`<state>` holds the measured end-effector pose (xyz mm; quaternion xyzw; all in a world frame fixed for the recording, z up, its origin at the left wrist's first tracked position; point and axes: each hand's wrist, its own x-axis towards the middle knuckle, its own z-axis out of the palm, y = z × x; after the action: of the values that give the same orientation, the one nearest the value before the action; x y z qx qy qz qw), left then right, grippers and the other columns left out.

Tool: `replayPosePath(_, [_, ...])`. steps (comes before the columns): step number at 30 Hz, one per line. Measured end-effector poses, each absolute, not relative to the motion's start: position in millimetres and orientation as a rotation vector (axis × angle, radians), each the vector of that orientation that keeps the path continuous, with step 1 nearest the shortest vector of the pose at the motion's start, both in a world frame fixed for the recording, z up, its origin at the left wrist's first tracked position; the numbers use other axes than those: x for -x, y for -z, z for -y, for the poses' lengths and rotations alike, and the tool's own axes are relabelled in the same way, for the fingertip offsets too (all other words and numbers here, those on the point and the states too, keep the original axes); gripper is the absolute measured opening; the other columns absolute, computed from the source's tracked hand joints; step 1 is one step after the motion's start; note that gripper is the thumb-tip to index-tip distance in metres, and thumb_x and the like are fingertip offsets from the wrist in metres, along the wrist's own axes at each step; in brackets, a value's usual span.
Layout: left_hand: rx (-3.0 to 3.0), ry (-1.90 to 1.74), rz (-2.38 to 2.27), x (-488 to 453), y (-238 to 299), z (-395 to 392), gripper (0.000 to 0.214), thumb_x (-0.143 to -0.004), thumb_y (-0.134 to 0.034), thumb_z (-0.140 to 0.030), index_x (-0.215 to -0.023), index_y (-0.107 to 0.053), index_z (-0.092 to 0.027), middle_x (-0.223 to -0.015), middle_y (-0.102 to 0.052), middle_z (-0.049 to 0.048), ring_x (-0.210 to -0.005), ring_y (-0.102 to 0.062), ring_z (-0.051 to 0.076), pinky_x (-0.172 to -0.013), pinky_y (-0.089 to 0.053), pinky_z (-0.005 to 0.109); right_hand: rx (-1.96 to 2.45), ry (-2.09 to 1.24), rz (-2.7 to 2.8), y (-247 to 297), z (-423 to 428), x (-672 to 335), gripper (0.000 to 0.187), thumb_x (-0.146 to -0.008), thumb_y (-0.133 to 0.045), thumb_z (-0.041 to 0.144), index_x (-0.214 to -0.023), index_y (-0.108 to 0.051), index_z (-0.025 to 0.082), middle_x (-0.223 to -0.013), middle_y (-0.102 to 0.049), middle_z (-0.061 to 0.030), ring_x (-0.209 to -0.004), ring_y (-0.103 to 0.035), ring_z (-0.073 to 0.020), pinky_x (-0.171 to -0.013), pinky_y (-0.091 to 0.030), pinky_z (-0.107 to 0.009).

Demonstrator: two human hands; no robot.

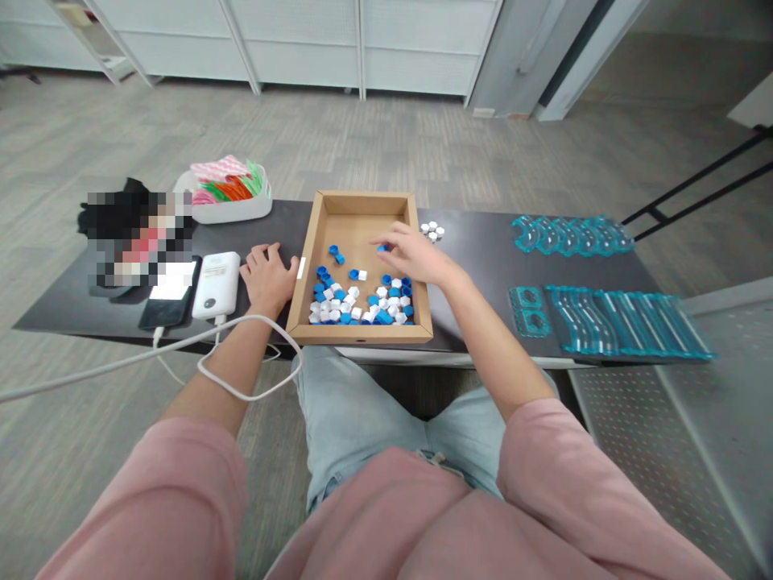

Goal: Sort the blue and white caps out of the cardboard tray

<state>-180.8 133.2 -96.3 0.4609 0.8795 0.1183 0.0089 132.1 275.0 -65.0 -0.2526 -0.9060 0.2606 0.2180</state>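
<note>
A shallow cardboard box stands in front of me, with many small blue and white hexagonal pieces mostly gathered toward its near side. Over its right half, my right hand has thumb and fingers closed around a blue hexagonal piece, which partly shows between them. My left hand lies flat on the table just left of the box, fingers spread, fingertips close to its side wall. Several white hexagonal pieces sit in a small group on the table, just outside the box's right wall.
Left on the dark table are a white power bank, a phone and a white basket of colourful items. A white cable loops over my left forearm. Teal transparent plastic parts lie in rows at right.
</note>
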Motion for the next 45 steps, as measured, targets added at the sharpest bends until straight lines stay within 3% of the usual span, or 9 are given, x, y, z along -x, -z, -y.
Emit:
replayPosePath(6, [-1.453, -0.391, -2.744, 181, 98, -133, 0.066, -0.118, -0.051, -0.041, -0.175, -0.060, -0.010, -0.177, -0.052, 0.0317, -0.164, -0.048, 0.053, -0.137, -0.039, 0.064, 1.015, -0.835, 1.965, 85, -271, -211, 0.032, -0.107, -0.081, 0.058, -0.122, -0.087, 0.030, -0.131, -0.078, -0.0106, -0.113, -0.079, -0.0309, -0.108, -0.069, -0.052])
replayPosePath(10, [-1.445, -0.363, -2.741, 179, 96, -133, 0.066, -0.118, -0.052, -0.040, -0.176, -0.060, -0.007, -0.177, -0.051, 0.0332, -0.165, -0.047, 0.054, -0.139, -0.038, 0.065, 1.120, -0.844, 1.944, 109, -255, -234, 0.024, -0.100, -0.080, 0.052, -0.107, -0.080, 0.029, -0.121, -0.084, -0.0104, -0.107, -0.081, -0.0330, -0.108, -0.068, -0.056])
replayPosePath(15, [-1.452, -0.392, -2.738, 181, 98, -133, 0.064, -0.119, -0.055, -0.038, -0.176, -0.059, -0.008, -0.176, -0.050, 0.0342, -0.165, -0.047, 0.054, -0.138, -0.040, 0.065, 1.206, -0.829, 2.166, 115, -239, -246, 0.013, -0.093, -0.083, 0.038, -0.096, -0.072, 0.032, -0.117, -0.090, -0.0084, -0.117, -0.082, -0.0378, -0.117, -0.063, -0.058])
replayPosePath(18, [-1.462, -0.391, -2.744, 182, 100, -134, 0.065, -0.118, -0.054, -0.038, -0.175, -0.060, -0.006, -0.175, -0.051, 0.0351, -0.163, -0.048, 0.055, -0.137, -0.040, 0.066, 1.185, -0.735, 2.098, 103, -238, -247, 0.013, -0.094, -0.081, 0.034, -0.100, -0.070, 0.031, -0.127, -0.089, -0.0100, -0.125, -0.080, -0.0379, -0.117, -0.061, -0.056])
replayPosePath(21, [-1.470, -0.382, -2.751, 182, 99, -134, 0.067, -0.116, -0.051, -0.039, -0.173, -0.061, -0.005, -0.175, -0.052, 0.0346, -0.161, -0.049, 0.054, -0.136, -0.040, 0.067, 1.065, -0.631, 2.093, 81, -242, -227, 0.009, -0.102, -0.074, 0.032, -0.111, -0.073, 0.029, -0.126, -0.087, -0.0106, -0.119, -0.079, -0.0352, -0.109, -0.060, -0.051])
replayPosePath(26, [-1.451, -0.365, -2.758, 180, 97, -133, 0.070, -0.115, -0.050, -0.040, -0.174, -0.062, -0.004, -0.176, -0.053, 0.0346, -0.162, -0.049, 0.053, -0.136, -0.040, 0.065, 0.797, -0.450, 2.701, 45, -242, -149, 0.020, -0.105, -0.075, 0.024, -0.123, -0.084, 0.024, -0.130, -0.089, -0.0128, -0.124, -0.078, -0.0350, -0.111, -0.048, -0.048])
replayPosePath(31, [-1.458, -0.381, -2.754, 180, 96, -134, 0.069, -0.116, -0.050, -0.039, -0.174, -0.062, -0.004, -0.175, -0.053, 0.0351, -0.162, -0.049, 0.054, -0.136, -0.039, 0.066, 0.881, -0.197, 3.182, 36, -241, -94, 0.028, -0.102, -0.075, 0.009, -0.121, -0.092, 0.021, -0.128, -0.093, -0.0146, -0.127, -0.082, -0.0353, -0.116, -0.042, -0.048])
replayPosePath(38, [-1.456, -0.393, -2.754, 178, 97, -134, 0.067, -0.116, -0.052, -0.037, -0.175, -0.061, -0.006, -0.175, -0.053, 0.0340, -0.163, -0.049, 0.053, -0.137, -0.039, 0.065, 0.738, -0.522, 2.842, 40, -269, -134, 0.045, -0.114, -0.056, 0.012, -0.144, -0.088, 0.019, -0.133, -0.090, -0.0139, -0.120, -0.082, -0.0300, -0.105, -0.054, -0.040])
replayPosePath(45, [-1.466, -0.421, -2.764, 181, 102, -134, 0.068, -0.113, -0.052, -0.038, -0.172, -0.063, -0.006, -0.174, -0.054, 0.0344, -0.160, -0.050, 0.054, -0.135, -0.040, 0.067, 0.843, -0.442, 2.910, 39, -252, -131, 0.032, -0.113, -0.073, 0.022, -0.142, -0.087, 0.020, -0.135, -0.088, -0.0152, -0.129, -0.081, -0.0354, -0.116, -0.051, -0.047])
